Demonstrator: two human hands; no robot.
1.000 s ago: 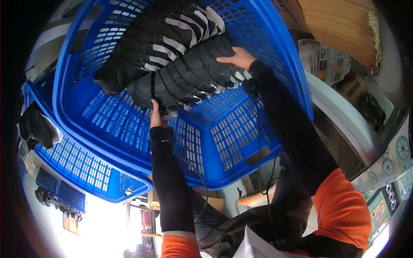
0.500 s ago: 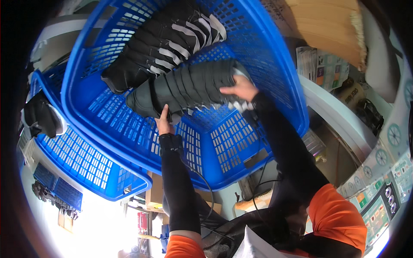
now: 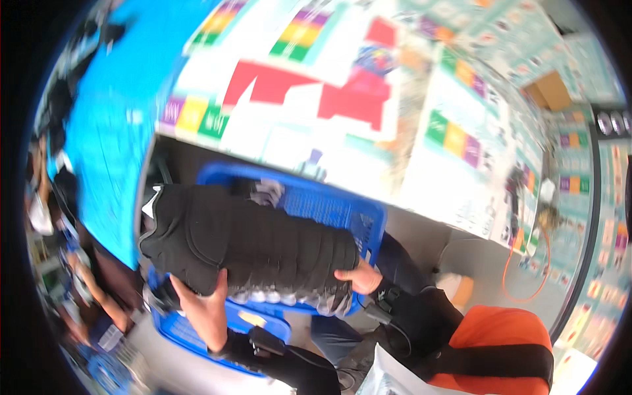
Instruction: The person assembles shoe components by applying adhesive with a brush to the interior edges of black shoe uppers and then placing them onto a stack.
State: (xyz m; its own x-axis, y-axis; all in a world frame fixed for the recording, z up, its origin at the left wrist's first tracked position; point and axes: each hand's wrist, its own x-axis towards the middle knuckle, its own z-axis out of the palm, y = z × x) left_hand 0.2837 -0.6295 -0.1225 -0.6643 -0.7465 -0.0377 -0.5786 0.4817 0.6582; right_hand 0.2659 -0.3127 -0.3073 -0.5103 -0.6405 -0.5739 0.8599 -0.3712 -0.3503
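A black ribbed padded item [image 3: 253, 247] is gripped from below by both hands. The left hand [image 3: 201, 309] is closed on its lower left end, with the thumb laid up against the black fabric; the right hand [image 3: 359, 276] is clasped on its lower right end, near the row of pale rounded studs [image 3: 283, 299] along the underside. The item is held lengthwise, just in front of and partly above a blue plastic basket [image 3: 342, 210], whose rim is seen behind it; whether it touches the basket cannot be told. Half a second ago the item lay inside the basket beside a second black piece, with the hands only reaching onto it; it has since been lifted out, and the view has swung upward. Colourful printed sheets [image 3: 329, 85] are now seen beyond the basket. An orange sleeve [image 3: 500, 342] is seen at the lower right.
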